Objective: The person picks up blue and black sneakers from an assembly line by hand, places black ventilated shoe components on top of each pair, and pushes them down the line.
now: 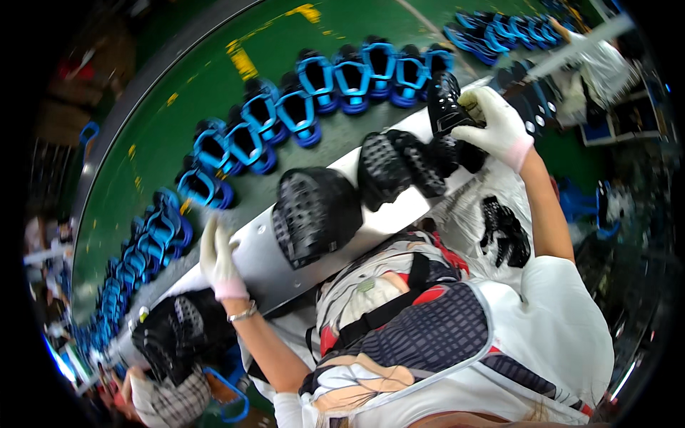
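Note:
My right hand (496,125), in a white glove with a pink cuff, is closed on the edge of a black shoe upper (444,103) with light dots, at the upper right. My left hand (221,264), gloved the same way, is over the metal ledge (275,274) with its fingers apart, and nothing shows in it. Between my hands, a stack of black patterned shoe uppers (314,210) rests on the ledge. More black uppers (396,164) lie beside it, nearer my right hand.
Blue-and-black shoes (296,114) stand in a curved row on the green work surface (207,89) beyond the ledge. A black upper pile (178,324) is at lower left. Black patterned pieces (503,232) lie on white cloth at right. Other people (603,71) are at both ends.

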{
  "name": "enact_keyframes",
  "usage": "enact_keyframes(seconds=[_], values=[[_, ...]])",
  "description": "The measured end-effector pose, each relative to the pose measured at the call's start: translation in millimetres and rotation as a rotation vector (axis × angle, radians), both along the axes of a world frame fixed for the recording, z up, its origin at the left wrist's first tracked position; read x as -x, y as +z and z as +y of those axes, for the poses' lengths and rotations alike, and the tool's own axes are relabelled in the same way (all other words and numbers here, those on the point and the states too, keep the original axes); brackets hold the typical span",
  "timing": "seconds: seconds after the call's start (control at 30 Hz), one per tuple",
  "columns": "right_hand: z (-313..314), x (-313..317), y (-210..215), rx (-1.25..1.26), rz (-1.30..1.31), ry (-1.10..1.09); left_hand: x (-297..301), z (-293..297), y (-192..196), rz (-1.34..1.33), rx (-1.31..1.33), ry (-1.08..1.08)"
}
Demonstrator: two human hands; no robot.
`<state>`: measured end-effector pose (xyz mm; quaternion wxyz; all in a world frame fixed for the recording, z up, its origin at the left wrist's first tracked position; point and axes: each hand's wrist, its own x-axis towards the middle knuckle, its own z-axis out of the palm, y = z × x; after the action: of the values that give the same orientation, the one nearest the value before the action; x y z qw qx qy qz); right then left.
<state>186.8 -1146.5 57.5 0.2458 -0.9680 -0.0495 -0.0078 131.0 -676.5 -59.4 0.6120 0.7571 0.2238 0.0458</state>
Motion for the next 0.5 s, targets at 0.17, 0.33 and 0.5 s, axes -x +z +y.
enact_keyframes(seconds=[0.17,0.33,0.5], values=[[151,-15,26,-0.232,-0.036,0.629,-27,-42,61,-0.184,0.528,-0.455],[246,-14,17,-0.212,0.007,0.941,-11,-38,43,-0.083,1.293,-0.402],[298,-31,-10,-0.065,0.273,0.863,-13,1,6,-0.173,1.235,-0.118]])
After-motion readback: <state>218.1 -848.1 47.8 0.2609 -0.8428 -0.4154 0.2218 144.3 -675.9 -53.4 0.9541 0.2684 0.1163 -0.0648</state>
